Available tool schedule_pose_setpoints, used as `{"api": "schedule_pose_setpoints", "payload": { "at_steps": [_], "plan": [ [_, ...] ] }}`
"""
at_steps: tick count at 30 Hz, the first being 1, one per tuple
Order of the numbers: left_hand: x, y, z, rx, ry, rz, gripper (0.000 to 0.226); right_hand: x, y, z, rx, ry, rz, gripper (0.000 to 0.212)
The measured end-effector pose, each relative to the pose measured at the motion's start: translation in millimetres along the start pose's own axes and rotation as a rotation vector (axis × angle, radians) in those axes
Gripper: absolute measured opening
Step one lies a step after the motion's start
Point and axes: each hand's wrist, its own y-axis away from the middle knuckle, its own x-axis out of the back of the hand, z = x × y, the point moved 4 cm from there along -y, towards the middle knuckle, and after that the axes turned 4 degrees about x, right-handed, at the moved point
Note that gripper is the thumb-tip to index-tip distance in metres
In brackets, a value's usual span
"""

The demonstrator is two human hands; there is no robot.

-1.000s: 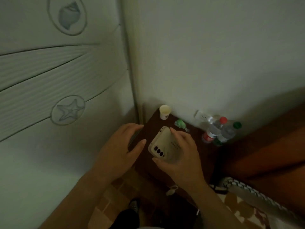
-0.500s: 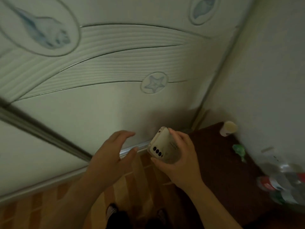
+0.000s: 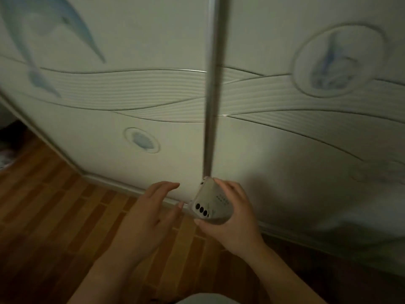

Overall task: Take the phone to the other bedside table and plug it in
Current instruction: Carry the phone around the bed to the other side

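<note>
Head view: right hand [image 3: 232, 222] grips phone [image 3: 211, 205] by its edges, left hand [image 3: 149, 218] open, empty; phone likely light, rigid, slippery, fragile.

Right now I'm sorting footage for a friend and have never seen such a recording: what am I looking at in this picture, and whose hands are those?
This is one wide-angle view from a camera worn on a person's head, looking forward and down, so the two bare arms reaching up from the bottom edge are the wearer's own. The right hand grips a pale cream phone with three dark round lenses, its back facing the camera. The left hand is open, fingers spread, holding nothing, just beside the phone. Behind them stand pale wardrobe doors with carved waves and blue sea pictures, divided by a grey metal strip. Below is a brown wooden plank floor. No bedside table or charger is in view.
</note>
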Motion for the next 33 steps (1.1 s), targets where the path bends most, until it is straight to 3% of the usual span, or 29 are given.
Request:
{"api": "schedule_pose_setpoints", "payload": {
  "at_steps": [7, 13, 26, 33],
  "plan": [
    [126.9, 23.7, -144.2, 0.220, -0.072, 0.150, 0.041, -178.4, -73.8, -79.7, 0.130, -0.126, -0.243, 0.077],
    [190.8, 30.8, -235.6, 0.409, 0.017, 0.260, 0.049, -287.7, -128.1, -114.1, 0.186, -0.130, -0.439, 0.081],
    [345.5, -52.9, -421.4, 0.728, -0.051, 0.426, 0.058, -512.2, -325.1, -188.6, 0.325, -0.286, -0.726, 0.082],
    [405.8, -63.8, -488.8, 0.813, -0.032, 0.603, 0.031, -631.2, -381.9, -247.7, 0.482, -0.239, -0.908, 0.085]
  ]
}}
